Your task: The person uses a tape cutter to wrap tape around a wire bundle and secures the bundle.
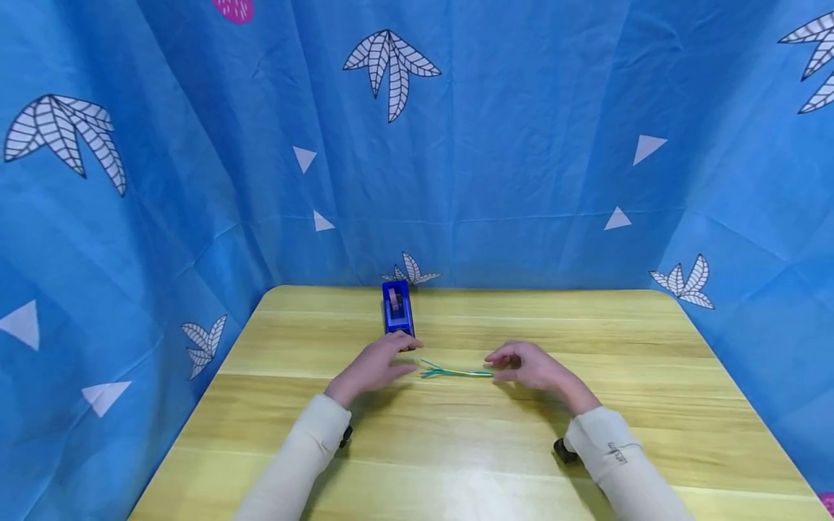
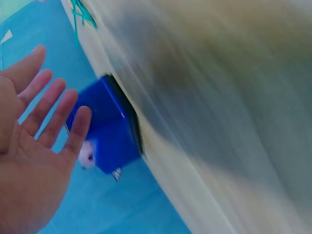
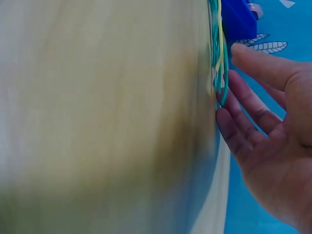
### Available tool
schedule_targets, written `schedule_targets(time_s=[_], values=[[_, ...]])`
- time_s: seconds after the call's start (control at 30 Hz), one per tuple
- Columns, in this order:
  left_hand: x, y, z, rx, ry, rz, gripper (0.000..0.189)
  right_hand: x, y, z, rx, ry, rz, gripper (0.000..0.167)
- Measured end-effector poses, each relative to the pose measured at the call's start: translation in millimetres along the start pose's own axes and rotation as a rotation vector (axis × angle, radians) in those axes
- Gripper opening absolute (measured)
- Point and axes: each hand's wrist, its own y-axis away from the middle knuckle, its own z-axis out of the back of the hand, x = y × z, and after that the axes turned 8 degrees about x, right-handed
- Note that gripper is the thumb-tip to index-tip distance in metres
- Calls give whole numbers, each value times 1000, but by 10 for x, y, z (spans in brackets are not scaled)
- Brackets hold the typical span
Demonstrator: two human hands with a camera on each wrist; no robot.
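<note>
A bundle of thin green and yellow strands [image 1: 456,373] lies on the wooden table between the two hands, its left ends fanned out. My left hand [image 1: 378,369] hovers just left of those ends, empty, its fingers spread in the left wrist view. At the bundle's right end is my right hand [image 1: 531,367], thumb and fingers parted. In the right wrist view its fingertips [image 3: 225,117] are right by the strand ends, with nothing gripped. A blue tape dispenser [image 1: 398,307] stands behind the left hand, whose fingers overlap its near end in the head view.
The light wooden table [image 1: 469,449] reaches back to a blue curtain [image 1: 521,130] printed with white leaves and triangles. Both forearms come in from the near edge in light sleeves, with a dark band at each wrist.
</note>
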Motion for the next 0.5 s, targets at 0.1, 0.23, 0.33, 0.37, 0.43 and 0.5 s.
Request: schedule_targets(time_s=[0.1, 0.23, 0.33, 0.37, 0.43, 0.5], values=[[91, 94, 69, -10, -14, 19, 43, -12, 63, 49, -4, 40, -9, 32], [238, 239, 175, 23, -73, 43, 46, -57, 161, 138, -6, 89, -10, 29], [332, 347, 295, 56, -144, 52, 50, -93, 246, 255, -4, 136, -21, 30], [362, 377, 342, 63, -164, 58, 51, -99, 278, 300, -7, 153, -33, 30], [410, 430, 443, 60, -193, 70, 52, -123, 347, 401, -15, 195, -62, 31], [458, 477, 547, 35, -214, 83, 52, -149, 423, 504, -24, 248, -89, 32]])
